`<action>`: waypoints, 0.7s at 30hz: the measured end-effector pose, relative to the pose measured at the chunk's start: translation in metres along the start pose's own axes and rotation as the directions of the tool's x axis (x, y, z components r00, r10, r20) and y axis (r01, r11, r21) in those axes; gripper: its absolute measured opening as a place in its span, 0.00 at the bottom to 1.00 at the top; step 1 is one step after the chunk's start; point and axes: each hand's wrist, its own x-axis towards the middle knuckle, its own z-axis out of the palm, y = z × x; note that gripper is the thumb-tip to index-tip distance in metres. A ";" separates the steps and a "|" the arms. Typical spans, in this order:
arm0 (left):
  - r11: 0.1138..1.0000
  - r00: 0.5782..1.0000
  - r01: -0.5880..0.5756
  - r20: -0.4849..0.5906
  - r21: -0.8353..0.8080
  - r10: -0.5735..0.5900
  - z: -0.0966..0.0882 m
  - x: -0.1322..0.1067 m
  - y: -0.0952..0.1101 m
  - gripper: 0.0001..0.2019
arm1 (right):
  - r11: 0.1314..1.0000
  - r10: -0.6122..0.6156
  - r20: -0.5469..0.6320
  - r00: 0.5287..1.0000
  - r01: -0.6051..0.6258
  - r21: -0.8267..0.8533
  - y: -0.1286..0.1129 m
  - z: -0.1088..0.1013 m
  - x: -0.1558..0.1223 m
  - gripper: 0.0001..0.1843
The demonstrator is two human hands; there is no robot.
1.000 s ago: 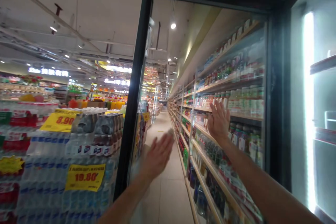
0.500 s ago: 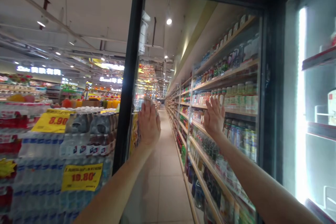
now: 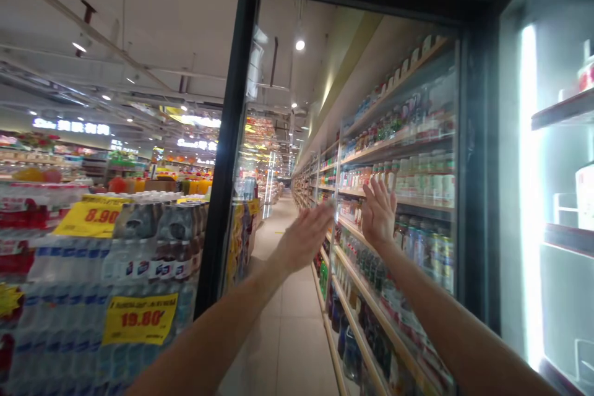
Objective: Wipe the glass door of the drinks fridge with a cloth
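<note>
A black-framed glass door stands swung open in front of me. My left hand lies stretched across the middle of the glass, fingers pointing right and close together. A small pale cloth shows just past its fingertips, mostly hidden under the hand. To its right, my right hand rests against the same pane with its fingers spread and nothing in it. Shelves of bottles show in the glass behind both hands.
On the right is a lit fridge interior with a light strip and a shelf. Stacked bottle packs stand at the left, with yellow price signs. A tiled floor shows through the pane.
My left hand has slid right across the glass with the pale cloth, from near the door's left frame toward my right hand, its fingers turning rightward. My right hand has barely moved.
</note>
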 end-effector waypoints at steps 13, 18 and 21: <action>1.000 1.000 -0.005 -0.028 0.001 0.005 0.011 0.029 -0.001 0.22 | 0.999 -0.026 0.033 0.999 0.025 0.031 0.005 -0.001 -0.003 0.27; 0.996 0.996 0.080 -0.041 -0.031 -0.081 0.008 0.049 -0.037 0.21 | 0.999 -0.002 0.043 0.999 0.000 0.053 0.005 -0.003 -0.002 0.28; 0.892 0.877 0.449 -0.160 -0.059 -0.452 0.006 0.064 -0.064 0.23 | 0.998 0.009 0.059 0.998 -0.012 0.060 0.004 -0.004 -0.002 0.28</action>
